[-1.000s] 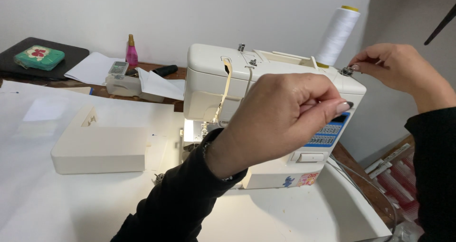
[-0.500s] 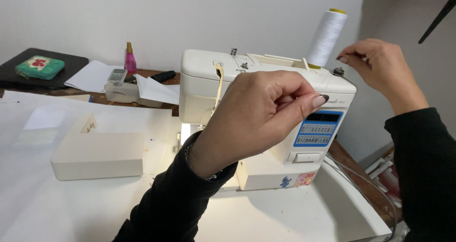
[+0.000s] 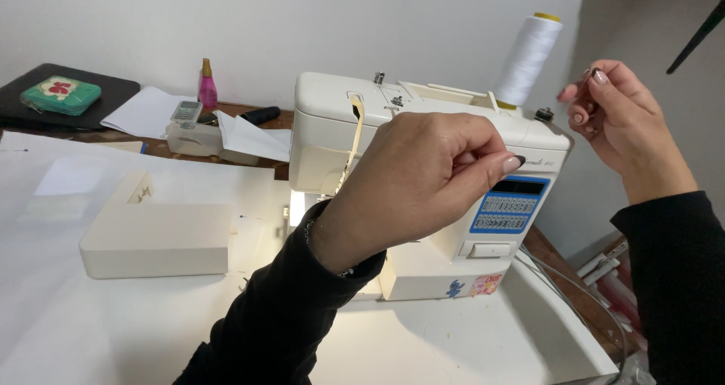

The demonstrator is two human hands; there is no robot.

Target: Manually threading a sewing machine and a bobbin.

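Above the sewing machine [image 3: 423, 188], left hand [image 3: 411, 185] pinches something unseen. Right hand [image 3: 612, 117] pinches a small dark piece, thread cone [image 3: 529, 52] at its nine o'clock

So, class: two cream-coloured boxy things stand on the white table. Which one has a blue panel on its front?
The sewing machine under the left hand, with the blue panel. The low detached case to its left is plain cream.
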